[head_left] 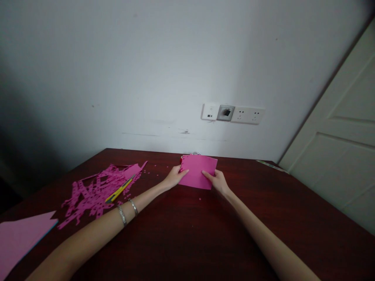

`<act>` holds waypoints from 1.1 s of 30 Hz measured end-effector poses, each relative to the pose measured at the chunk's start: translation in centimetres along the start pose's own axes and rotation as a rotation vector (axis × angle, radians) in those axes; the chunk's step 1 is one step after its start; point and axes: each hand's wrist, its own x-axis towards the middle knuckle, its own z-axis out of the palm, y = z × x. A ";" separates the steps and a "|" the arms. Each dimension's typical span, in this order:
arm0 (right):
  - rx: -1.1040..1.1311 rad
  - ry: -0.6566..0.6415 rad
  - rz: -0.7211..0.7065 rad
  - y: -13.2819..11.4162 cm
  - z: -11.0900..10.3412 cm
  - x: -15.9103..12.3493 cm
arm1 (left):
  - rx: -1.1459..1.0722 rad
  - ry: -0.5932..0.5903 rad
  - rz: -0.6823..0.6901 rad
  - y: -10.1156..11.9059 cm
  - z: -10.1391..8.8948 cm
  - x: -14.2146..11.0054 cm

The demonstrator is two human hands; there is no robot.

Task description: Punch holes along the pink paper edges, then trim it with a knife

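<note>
A pink sheet of paper (197,173) is held up off the table between both hands, with small holes or notches along its left edge. My left hand (175,177) pinches it at the left side, thumb on the near face. At the right side my right hand (218,181) grips it the same way. Behind its top edge peeks a mostly hidden object, with a bit of red at the left corner and something shiny above. Left of my left hand, a yellow utility knife (118,190) rests on a heap of pink paper offcuts (90,194).
Stacked pink sheets (23,238) lie at the table's near left. Tiny pink scraps dot the dark red table (181,242). A white wall (146,78) with sockets (247,115) stands behind, and a white door (345,128) is at right. A thin printed strip (272,166) lies far right.
</note>
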 end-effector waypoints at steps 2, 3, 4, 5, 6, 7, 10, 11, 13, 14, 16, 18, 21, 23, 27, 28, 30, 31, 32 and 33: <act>0.018 0.033 -0.005 -0.1 -0.5 0.2 | 0.052 0.110 0.071 1.0 0.1 -0.4; 0.029 0.056 -0.009 -0.2 -0.9 0.3 | 0.118 0.185 0.125 1.6 0.3 -0.8; 0.041 0.079 -0.014 -0.3 -1.3 0.4 | 0.211 0.256 0.185 2.3 0.6 -1.5; 0.054 0.103 -0.017 -0.4 -1.8 0.6 | 0.314 0.264 0.250 3.0 1.0 -2.5; 0.068 0.124 -0.019 -0.5 -2.3 0.8 | 0.409 0.164 0.328 3.7 1.6 -3.7; 0.080 0.143 -0.019 -0.5 -2.7 1.0 | 0.500 0.011 0.407 4.3 2.3 -5.0; 0.120 0.182 -0.014 -0.5 -3.6 1.4 | 0.720 -0.379 0.558 5.4 4.9 -9.0; 0.134 0.190 -0.010 -0.5 -3.7 1.5 | 0.764 -0.446 0.558 5.4 5.6 -9.9; 0.160 0.203 0.002 -0.4 -3.9 1.6 | 0.772 -0.559 0.497 5.1 6.6 -10.9; 0.171 0.210 0.010 -0.4 -3.9 1.5 | 0.748 -0.634 0.464 4.8 6.8 -11.0; 0.186 0.218 0.028 -0.5 -3.9 1.4 | 0.693 -0.717 0.389 4.0 6.4 -10.4; 0.191 0.214 0.046 -0.7 -4.0 1.0 | 0.647 -0.703 0.332 3.1 5.2 -9.4; 0.181 0.177 0.081 -1.3 -4.3 0.1 | 0.622 -0.560 0.235 1.4 2.2 -8.1; 0.165 0.143 0.111 -1.7 -4.7 -0.6 | 0.689 -0.432 0.129 0.1 -0.5 -7.5; 0.112 0.054 0.198 -1.8 -5.1 -2.2 | 0.907 -0.198 -0.079 -1.3 -6.1 -6.9; 0.094 0.028 0.224 -1.7 -4.9 -2.7 | 0.963 -0.158 -0.106 -1.1 -7.4 -6.9; 0.059 -0.029 0.269 -1.5 -4.4 -3.5 | 1.084 -0.091 -0.104 0.0 -9.5 -6.8; 0.044 -0.058 0.286 -1.4 -4.0 -3.9 | 1.146 -0.074 -0.063 0.8 -10.5 -6.8; 0.031 -0.090 0.300 -1.4 -3.6 -4.3 | 1.196 -0.058 -0.026 1.6 -11.5 -6.8; 0.018 -0.123 0.312 -1.4 -3.1 -4.6 | 1.223 -0.046 -0.012 2.4 -12.5 -6.7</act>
